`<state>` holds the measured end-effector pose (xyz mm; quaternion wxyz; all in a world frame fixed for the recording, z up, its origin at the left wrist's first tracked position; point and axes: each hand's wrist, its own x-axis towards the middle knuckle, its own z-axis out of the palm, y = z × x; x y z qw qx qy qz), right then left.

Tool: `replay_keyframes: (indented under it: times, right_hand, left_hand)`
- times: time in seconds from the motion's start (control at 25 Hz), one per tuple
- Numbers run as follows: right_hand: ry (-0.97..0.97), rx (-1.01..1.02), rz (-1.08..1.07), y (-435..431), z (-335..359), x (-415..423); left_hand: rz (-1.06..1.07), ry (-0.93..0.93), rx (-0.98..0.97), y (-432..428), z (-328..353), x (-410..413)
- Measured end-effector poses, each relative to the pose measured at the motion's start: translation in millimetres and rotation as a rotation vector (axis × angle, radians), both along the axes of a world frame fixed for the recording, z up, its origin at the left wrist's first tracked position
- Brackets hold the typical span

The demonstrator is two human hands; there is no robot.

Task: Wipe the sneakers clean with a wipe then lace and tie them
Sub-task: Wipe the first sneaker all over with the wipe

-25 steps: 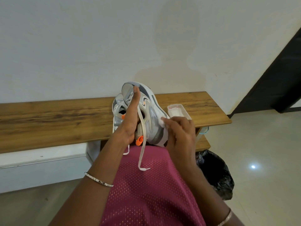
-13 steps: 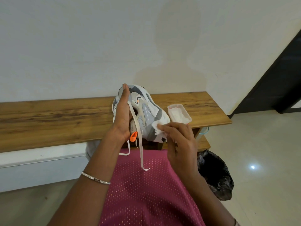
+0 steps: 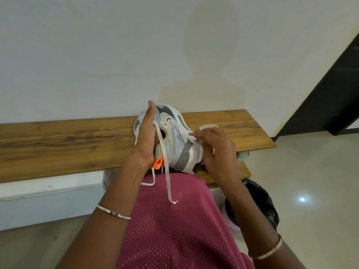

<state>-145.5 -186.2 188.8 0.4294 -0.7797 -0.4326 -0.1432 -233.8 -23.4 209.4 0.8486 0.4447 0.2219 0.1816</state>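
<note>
A grey and white sneaker (image 3: 174, 140) with an orange heel tab is held up in front of me, above my lap, heel down. My left hand (image 3: 146, 138) grips it from the left side, fingers pointing up along the tongue. Its loose white lace (image 3: 166, 175) hangs down onto my pink shorts. My right hand (image 3: 215, 148) pinches a small white wipe (image 3: 193, 137) against the sneaker's right side, near the sole. A second sneaker is partly visible behind the first, mostly hidden by my left hand.
A long wooden bench (image 3: 68, 144) runs along the white wall behind the sneaker. A white wipe container (image 3: 208, 126) sits on it, mostly hidden by my right hand. A bin with a black bag (image 3: 260, 202) stands on the tiled floor at my right.
The sneaker has been lifted and turned a little in my left hand. My right hand has slid the wipe up along the sneaker's right side and now covers the wipe container.
</note>
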Motion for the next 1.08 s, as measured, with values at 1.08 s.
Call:
replay_keyframes:
  times: [1.08]
  right_hand:
    - [0.001,-0.086,0.006,-5,-4,-31]
  left_hand:
    - [-0.117,0.045,0.036,-7,-15,9]
